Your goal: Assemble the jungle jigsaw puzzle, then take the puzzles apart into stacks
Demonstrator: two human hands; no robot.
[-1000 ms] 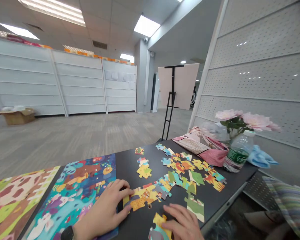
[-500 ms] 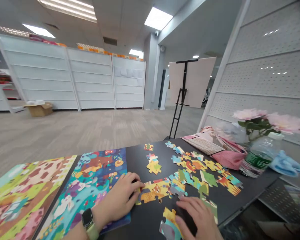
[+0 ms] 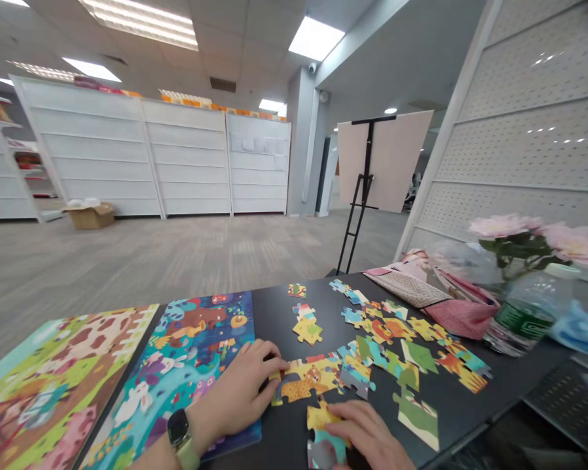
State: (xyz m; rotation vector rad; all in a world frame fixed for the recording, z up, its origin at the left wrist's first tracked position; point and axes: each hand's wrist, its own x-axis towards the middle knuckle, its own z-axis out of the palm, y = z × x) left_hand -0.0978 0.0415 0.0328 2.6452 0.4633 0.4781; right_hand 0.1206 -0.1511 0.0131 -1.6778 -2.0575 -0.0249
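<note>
My left hand (image 3: 257, 377) rests at the left end of a joined strip of jigsaw puzzle (image 3: 298, 386) with a spotted leopard on it, its thumb and index finger closed on the edge. The wrist wears a dark watch (image 3: 178, 427). Nearer to me, my right hand (image 3: 367, 434) has its fingers on a jigsaw piece (image 3: 318, 431) in yellow, teal and grey, just below the strip and apart from it. Part of that piece is hidden under the fingers. Right of the strip lie several loose and joined pieces, among them a green one (image 3: 418, 418).
Left of the strip lie a blue picture board (image 3: 176, 365) and a farm picture board (image 3: 73, 359). A pink bag (image 3: 451, 300), a water bottle (image 3: 524, 320) and flowers (image 3: 563, 241) stand at the right. An easel (image 3: 362, 196) is beyond the black table (image 3: 274, 307).
My right hand has moved left and now covers more of the yellow and teal piece, which has turned and shifted toward the strip. The left hand stays at the strip's end. The view has shifted slightly.
</note>
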